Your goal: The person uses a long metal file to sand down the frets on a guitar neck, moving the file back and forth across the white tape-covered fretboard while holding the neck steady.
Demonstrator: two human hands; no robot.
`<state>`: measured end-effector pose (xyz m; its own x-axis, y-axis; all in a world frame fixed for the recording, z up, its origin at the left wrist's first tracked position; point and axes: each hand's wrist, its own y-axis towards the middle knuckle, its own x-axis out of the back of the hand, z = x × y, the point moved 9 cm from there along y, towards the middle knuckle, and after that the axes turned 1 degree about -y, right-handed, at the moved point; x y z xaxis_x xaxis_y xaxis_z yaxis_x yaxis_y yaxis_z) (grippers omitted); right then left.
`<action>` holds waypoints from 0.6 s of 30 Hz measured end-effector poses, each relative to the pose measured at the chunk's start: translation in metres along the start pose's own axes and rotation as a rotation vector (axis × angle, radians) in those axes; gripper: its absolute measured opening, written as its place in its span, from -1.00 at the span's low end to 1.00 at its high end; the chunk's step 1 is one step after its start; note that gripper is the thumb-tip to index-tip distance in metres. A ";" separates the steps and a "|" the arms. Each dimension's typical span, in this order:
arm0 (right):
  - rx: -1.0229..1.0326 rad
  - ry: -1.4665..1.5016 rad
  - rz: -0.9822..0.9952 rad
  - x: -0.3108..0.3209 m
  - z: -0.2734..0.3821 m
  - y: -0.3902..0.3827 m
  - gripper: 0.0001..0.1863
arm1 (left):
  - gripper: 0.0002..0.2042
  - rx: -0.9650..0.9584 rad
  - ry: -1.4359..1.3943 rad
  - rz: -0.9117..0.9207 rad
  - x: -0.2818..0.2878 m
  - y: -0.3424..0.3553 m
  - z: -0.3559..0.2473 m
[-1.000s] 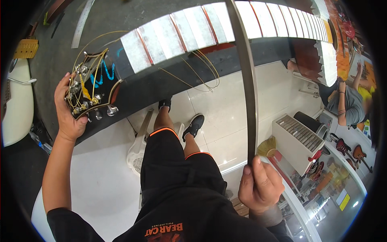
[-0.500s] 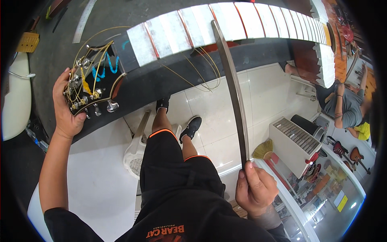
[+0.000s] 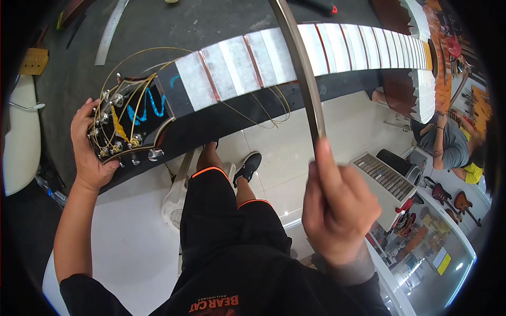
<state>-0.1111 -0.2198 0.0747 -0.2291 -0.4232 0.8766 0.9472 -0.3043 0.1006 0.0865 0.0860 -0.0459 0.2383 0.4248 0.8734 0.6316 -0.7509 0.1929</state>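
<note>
A guitar neck (image 3: 232, 67) stretches across the bench, its fretboard masked with white tape between the bare fret lines. My left hand (image 3: 90, 150) grips the black headstock (image 3: 145, 108) at its outer end, fingers behind and thumb at the lower corner. Loose gold strings (image 3: 113, 100) coil around the metal tuning pegs. In my right hand (image 3: 341, 205) is a long, narrow metal file (image 3: 305, 73), held by its near end with the index finger stretched along it. The file lies crosswise over the taped fretboard and reaches past its far edge.
On the dark bench (image 3: 174, 31) lies a metal ruler (image 3: 112, 31). A pale guitar body (image 3: 23, 131) stands at the far left. A stool (image 3: 174, 205) and a glass showcase (image 3: 432, 258) are below. Another person (image 3: 448, 142) sits at the right.
My right hand has pushed the file forward, away from me, across the fretboard. The neck and my left hand sit slightly lower in the picture.
</note>
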 end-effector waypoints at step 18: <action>-0.045 0.048 0.049 0.000 0.001 0.013 -0.45 | -0.07 -0.006 0.011 0.006 0.000 0.000 0.001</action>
<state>-0.0981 -0.2228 0.0764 -0.1944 -0.4783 0.8564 0.9468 -0.3197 0.0363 0.0869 0.0868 -0.0459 0.2338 0.4146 0.8795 0.6259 -0.7563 0.1901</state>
